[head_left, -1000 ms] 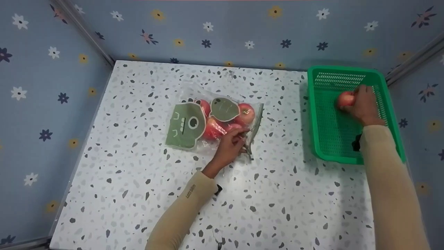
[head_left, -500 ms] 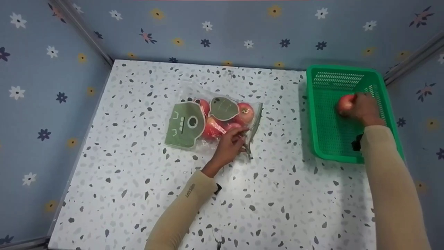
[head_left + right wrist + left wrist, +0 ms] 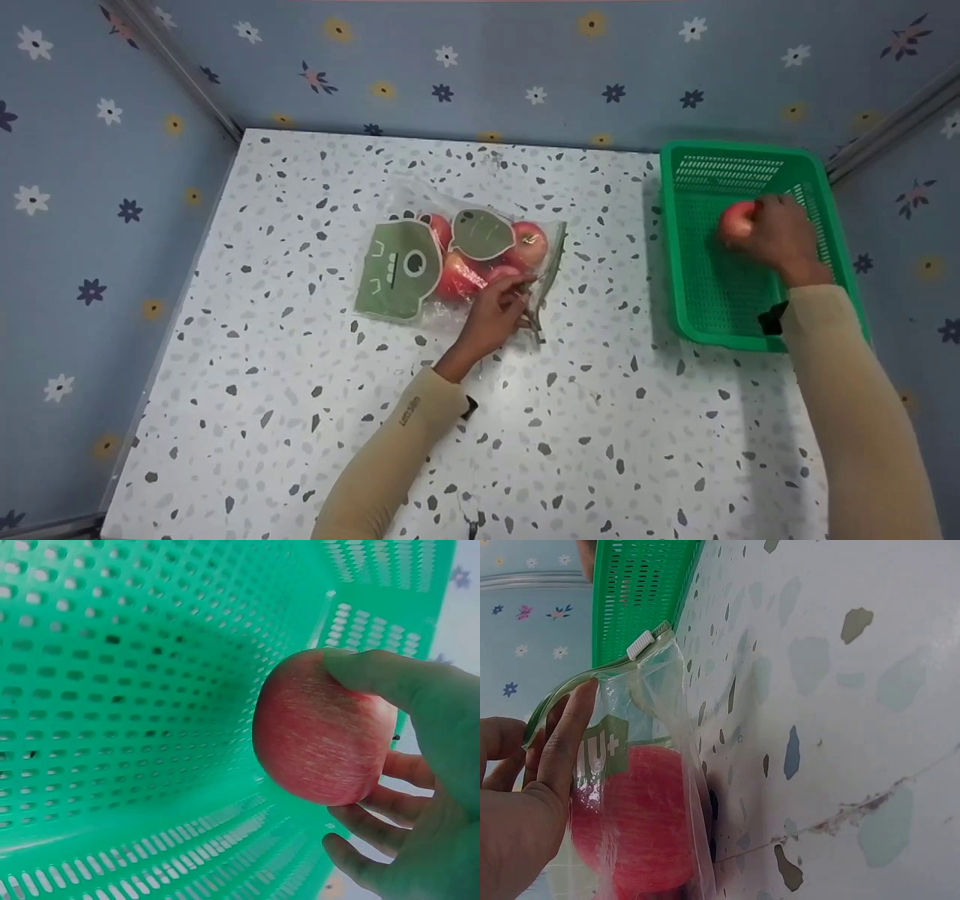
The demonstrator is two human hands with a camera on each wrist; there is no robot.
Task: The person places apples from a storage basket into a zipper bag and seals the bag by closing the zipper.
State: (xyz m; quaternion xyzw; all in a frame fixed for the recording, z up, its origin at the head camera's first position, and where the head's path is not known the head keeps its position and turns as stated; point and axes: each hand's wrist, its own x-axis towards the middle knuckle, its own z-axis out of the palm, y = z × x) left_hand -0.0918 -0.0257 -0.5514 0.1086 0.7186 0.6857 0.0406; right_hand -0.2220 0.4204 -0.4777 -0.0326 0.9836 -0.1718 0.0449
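My right hand (image 3: 784, 236) grips a red apple (image 3: 322, 727) inside the green plastic basket (image 3: 679, 285). In the right wrist view the thumb lies over the top of the apple and the fingers curl round its far side. At mid-table lies a clear zip bag (image 3: 405, 277) printed with a green cartoon face, holding several red apples (image 3: 529, 246). My left hand (image 3: 491, 319) pinches the bag near its green zip edge. Seen from the left wrist, a white slider (image 3: 640, 645) sits on that zip, and an apple (image 3: 652, 817) shows through the plastic.
The basket stands at the back right of the white speckled table (image 3: 600, 450), close to the rear wall. Flower-patterned blue panels (image 3: 495, 67) enclose the table at the back and both sides.
My right hand and its apple have dipped and then shifted slightly left within the basket. The left hand and the bag have stayed in place.
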